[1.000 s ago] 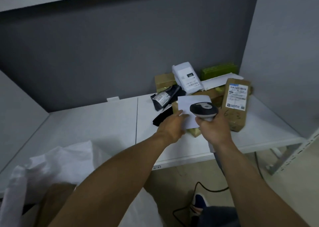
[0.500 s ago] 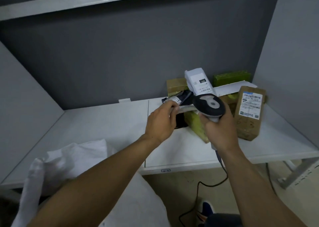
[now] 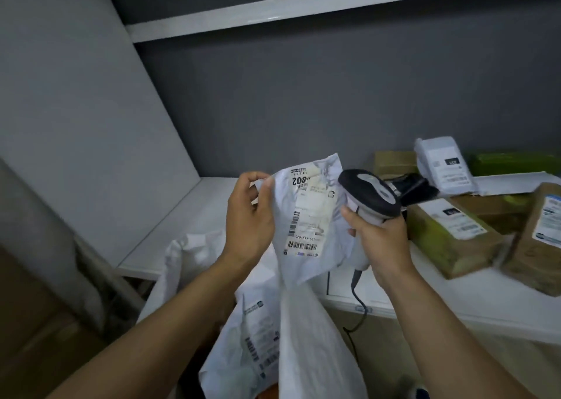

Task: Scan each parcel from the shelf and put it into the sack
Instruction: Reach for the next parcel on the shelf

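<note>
My left hand pinches a flat white parcel bag by its upper left edge, holding it up with the barcode label facing me. My right hand grips the grey and black handheld scanner just right of the parcel, its head close to the label's upper corner. Below both hands the white woven sack stands open, with another labelled white parcel inside it. Several parcels remain on the white shelf at the right.
On the shelf lie a brown box with a label, a brown paper parcel, a white pouch, a green box and black pouches. The scanner cable hangs over the shelf's front edge. Cardboard boxes stand at lower left.
My left hand has lifted the white parcel off the shelf pile and brought it leftward over the sack, label turned toward me. The scanner moved along beside it. My view swung left.
</note>
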